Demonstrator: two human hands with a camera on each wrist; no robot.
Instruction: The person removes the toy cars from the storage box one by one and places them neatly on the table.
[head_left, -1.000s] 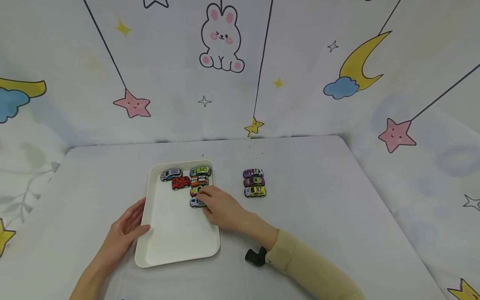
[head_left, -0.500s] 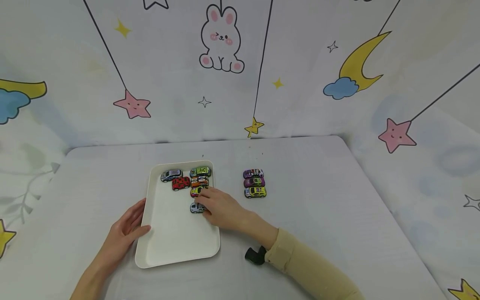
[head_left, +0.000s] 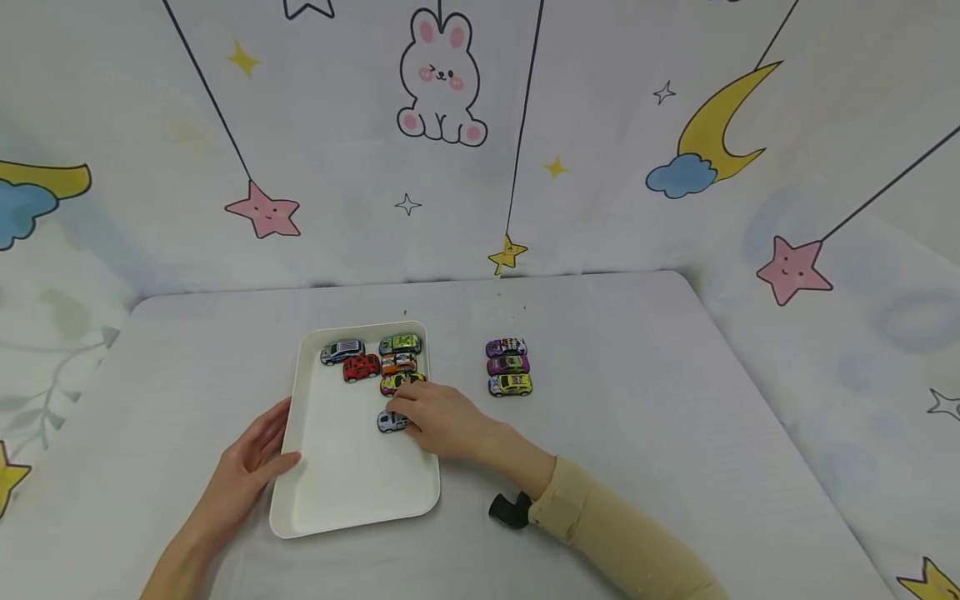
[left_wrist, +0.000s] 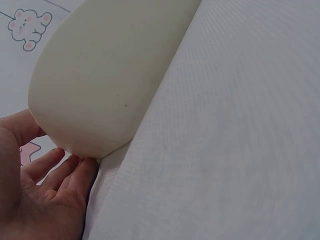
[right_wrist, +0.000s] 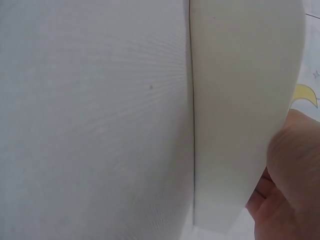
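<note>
Your right hand (head_left: pixel 442 421) is reaching over the right side of the white tray (head_left: pixel 352 475), its grip pinching the pale car (head_left: pixel 388 423). That car is sitting inside the tray, towards its right side; whether its wheels are touching the bottom, you cannot tell from here. Your left hand (head_left: pixel 251 454) is holding the tray's left edge, its grip pinching the rim with the thumb on top and the fingers against the outer wall.

Just beyond the pale car, the yellow-and-red car (head_left: pixel 391 385) is lying partly behind your right fingers. The orange car (head_left: pixel 398 363) and the green car (head_left: pixel 400 343) are continuing that column to the far right corner. The red car (head_left: pixel 362 367) is resting left of the orange one, just beside the silver car (head_left: pixel 342 351) in the far left corner.

On the tabletop (head_left: pixel 637 400), right of the tray, three more cars are standing in a close column: the white-marked purple car (head_left: pixel 506 347) farthest, the plain purple car (head_left: pixel 507 364) between, the yellow car (head_left: pixel 510 384) nearest. A black object (head_left: pixel 510 511) is showing beside your beige sleeve (head_left: pixel 622 533).
</note>
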